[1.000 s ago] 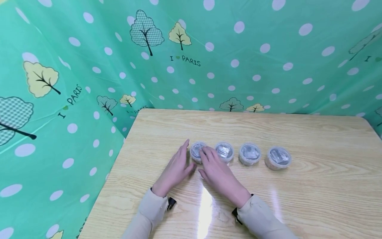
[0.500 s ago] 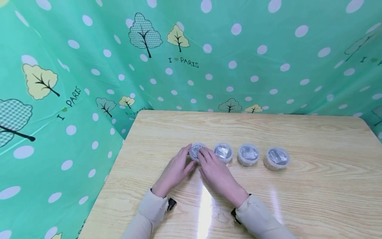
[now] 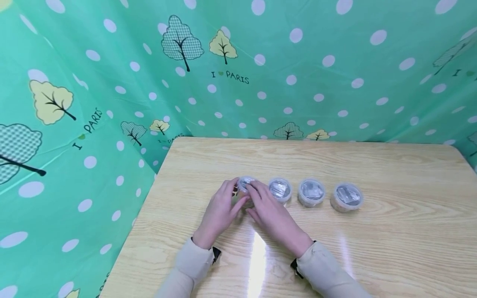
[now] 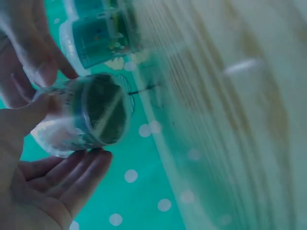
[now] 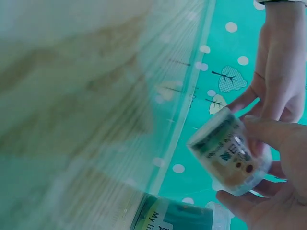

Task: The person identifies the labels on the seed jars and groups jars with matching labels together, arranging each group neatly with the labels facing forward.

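The small clear plastic cup (image 3: 244, 189) with a foil-topped lid and printed label is tilted, gripped between left hand (image 3: 217, 213) and right hand (image 3: 271, 215) above the table's left-centre.

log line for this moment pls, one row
left hand: holds leftmost cup | right hand: holds same cup | cup: tilted, off table | other three cups: in a row, untouched

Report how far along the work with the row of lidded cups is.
Done: nothing visibly finished. In hand: the left hand and right hand both grip the leftmost cup, lifted and tilted off the table. Left: three other cups stand untouched in the row, lids on.
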Demonstrator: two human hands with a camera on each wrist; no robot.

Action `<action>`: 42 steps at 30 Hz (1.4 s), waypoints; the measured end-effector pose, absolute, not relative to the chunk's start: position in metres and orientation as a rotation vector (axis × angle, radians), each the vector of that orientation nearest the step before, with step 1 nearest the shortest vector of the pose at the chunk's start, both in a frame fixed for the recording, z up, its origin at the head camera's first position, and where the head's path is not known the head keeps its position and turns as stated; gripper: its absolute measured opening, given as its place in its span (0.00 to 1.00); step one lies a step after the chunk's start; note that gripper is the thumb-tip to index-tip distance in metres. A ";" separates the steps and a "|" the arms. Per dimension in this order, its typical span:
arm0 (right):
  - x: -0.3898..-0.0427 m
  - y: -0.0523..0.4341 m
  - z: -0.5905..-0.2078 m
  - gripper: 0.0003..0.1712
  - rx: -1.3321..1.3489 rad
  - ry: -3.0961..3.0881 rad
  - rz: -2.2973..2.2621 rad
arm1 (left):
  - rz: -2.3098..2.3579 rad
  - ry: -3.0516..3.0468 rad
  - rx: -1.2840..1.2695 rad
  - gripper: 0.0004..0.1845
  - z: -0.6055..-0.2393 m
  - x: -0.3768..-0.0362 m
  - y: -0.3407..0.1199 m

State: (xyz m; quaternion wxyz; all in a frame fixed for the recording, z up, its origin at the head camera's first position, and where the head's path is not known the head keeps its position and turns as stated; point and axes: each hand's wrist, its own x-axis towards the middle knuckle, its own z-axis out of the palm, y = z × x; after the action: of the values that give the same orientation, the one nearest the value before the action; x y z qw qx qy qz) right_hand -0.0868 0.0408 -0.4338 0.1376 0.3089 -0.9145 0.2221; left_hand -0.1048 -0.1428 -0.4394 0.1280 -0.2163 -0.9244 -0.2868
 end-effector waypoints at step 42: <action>-0.097 0.087 -0.411 0.46 1.002 -2.461 1.068 | -1.671 -2.491 -0.583 0.34 -0.400 -0.089 -0.123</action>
State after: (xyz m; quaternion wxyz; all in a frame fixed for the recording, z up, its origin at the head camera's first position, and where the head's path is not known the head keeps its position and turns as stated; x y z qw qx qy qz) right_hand -0.0972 0.0872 -0.4111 0.1385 0.3465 -0.8511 0.3693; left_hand -0.0886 -0.1230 -0.3997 0.0429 -0.1905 -0.8145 -0.5464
